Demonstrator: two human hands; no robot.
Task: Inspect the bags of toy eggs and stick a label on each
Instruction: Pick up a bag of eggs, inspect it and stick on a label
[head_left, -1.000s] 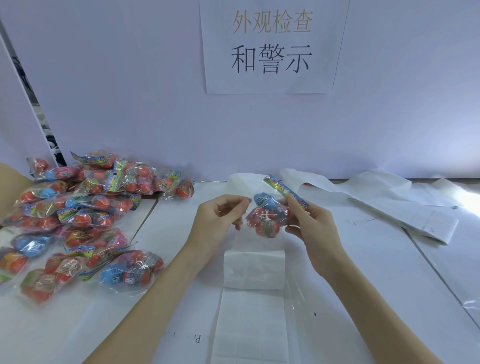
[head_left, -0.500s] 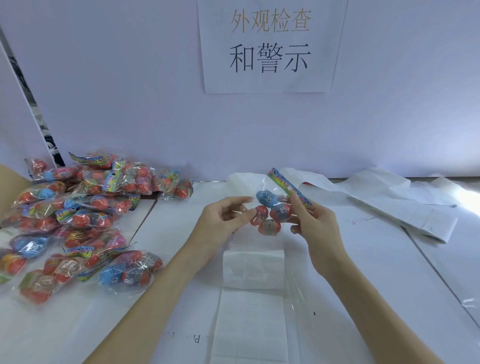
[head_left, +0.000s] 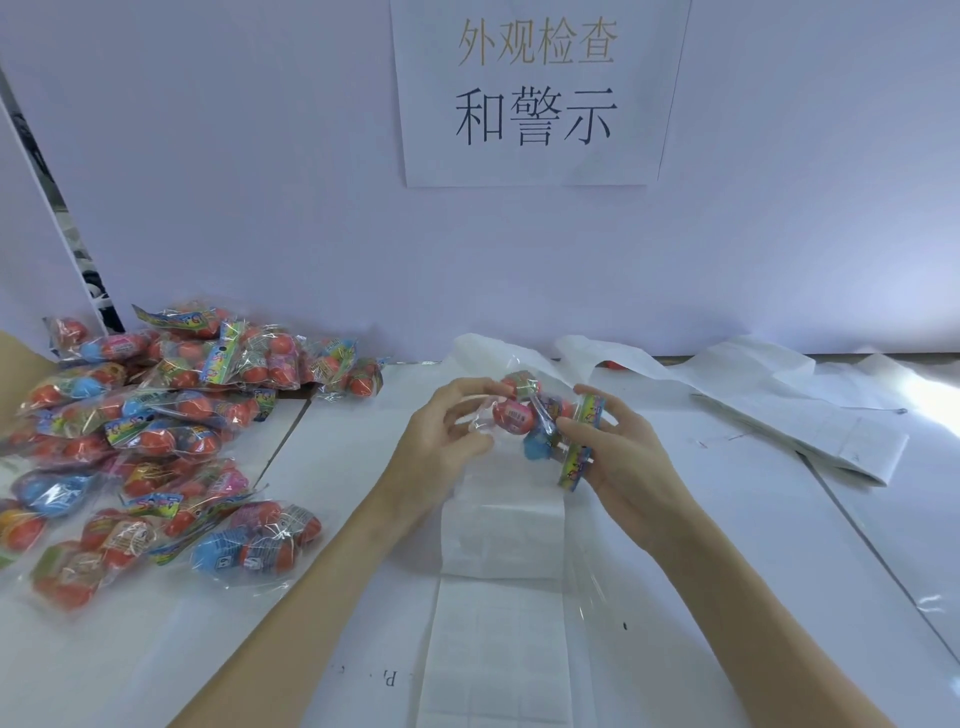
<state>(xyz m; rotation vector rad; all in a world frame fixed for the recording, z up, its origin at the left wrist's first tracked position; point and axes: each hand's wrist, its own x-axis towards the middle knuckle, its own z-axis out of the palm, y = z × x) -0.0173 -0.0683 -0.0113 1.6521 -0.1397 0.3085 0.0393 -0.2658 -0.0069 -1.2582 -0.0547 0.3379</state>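
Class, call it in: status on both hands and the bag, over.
Left hand and right hand both grip one bag of toy eggs, held above the label sheet. Pile of bags left. Nothing blocking.

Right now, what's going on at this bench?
A person holds one bag of toy eggs above the table with both hands: the left hand pinches the clear plastic end, the right hand has its grip on the colourful header end. A pile of bags lies to the left. A strip of labels lies below the hands.
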